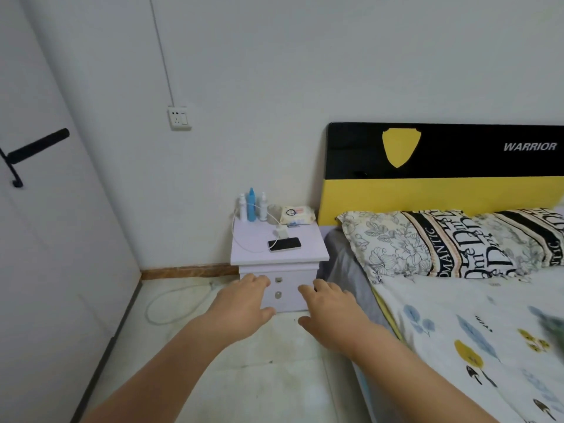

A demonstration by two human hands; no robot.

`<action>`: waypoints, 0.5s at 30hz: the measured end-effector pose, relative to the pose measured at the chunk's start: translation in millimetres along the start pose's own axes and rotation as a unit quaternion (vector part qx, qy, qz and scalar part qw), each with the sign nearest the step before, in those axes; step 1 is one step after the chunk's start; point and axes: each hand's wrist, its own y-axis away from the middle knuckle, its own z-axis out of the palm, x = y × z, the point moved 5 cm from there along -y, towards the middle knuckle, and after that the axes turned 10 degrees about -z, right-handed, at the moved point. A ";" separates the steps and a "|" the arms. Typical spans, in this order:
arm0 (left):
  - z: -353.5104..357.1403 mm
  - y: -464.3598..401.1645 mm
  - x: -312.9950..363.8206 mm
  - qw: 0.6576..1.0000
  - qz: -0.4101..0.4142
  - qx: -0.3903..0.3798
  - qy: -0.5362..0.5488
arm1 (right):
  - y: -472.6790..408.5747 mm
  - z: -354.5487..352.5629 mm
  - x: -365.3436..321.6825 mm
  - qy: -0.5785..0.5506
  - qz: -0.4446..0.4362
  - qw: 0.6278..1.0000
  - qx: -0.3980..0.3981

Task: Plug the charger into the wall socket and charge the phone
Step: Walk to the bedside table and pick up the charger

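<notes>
Beside the bed, a pale lilac nightstand [244, 254] carries the white charger brick [281, 232], up and ahead of both empty, loosely spread hands; right hand [331, 311] nearer than left hand [244, 303].

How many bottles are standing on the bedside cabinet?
3, in a row at the back left of the pale lilac bedside cabinet: small white bottle, taller blue bottle, white bottle. None seems hidden.

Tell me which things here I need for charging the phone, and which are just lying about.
For the job:
white charger block with white cable
black phone on the pale nightstand
white wall socket

Lying about:
blue bottle and two white bottles
wipes packet
patterned pillows
loose white cord on floor
</notes>
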 end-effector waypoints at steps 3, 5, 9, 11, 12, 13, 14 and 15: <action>-3.6 -31.9 0.5 1.000 -0.007 -0.005 -0.003 | -32.7 -9.6 11.9 0.004 -0.007 1.000 0.004; -7.0 -55.0 2.0 1.000 -0.016 -0.006 -0.005 | -55.1 -16.0 21.8 0.000 -0.018 1.000 0.007; -20.7 -105.0 9.4 0.999 -0.034 0.007 -0.014 | -102.3 -31.1 50.3 0.002 -0.034 0.999 0.014; -28.0 -129.0 15.9 0.999 -0.042 0.008 -0.018 | -126.1 -39.2 66.0 0.007 -0.039 0.999 0.015; -30.9 -140.2 18.7 0.999 -0.047 0.008 -0.019 | -137.9 -42.7 73.2 0.008 -0.042 0.999 0.015; -33.5 -150.6 21.1 0.999 -0.050 0.010 -0.019 | -149.1 -46.6 79.3 0.010 -0.045 0.999 0.016; -36.2 -160.1 23.0 0.998 -0.053 0.013 -0.019 | -159.5 -50.4 84.6 0.011 -0.047 0.999 0.017; -38.2 -169.6 23.8 0.998 -0.056 0.014 -0.015 | -169.5 -53.3 89.1 0.010 -0.050 0.999 0.015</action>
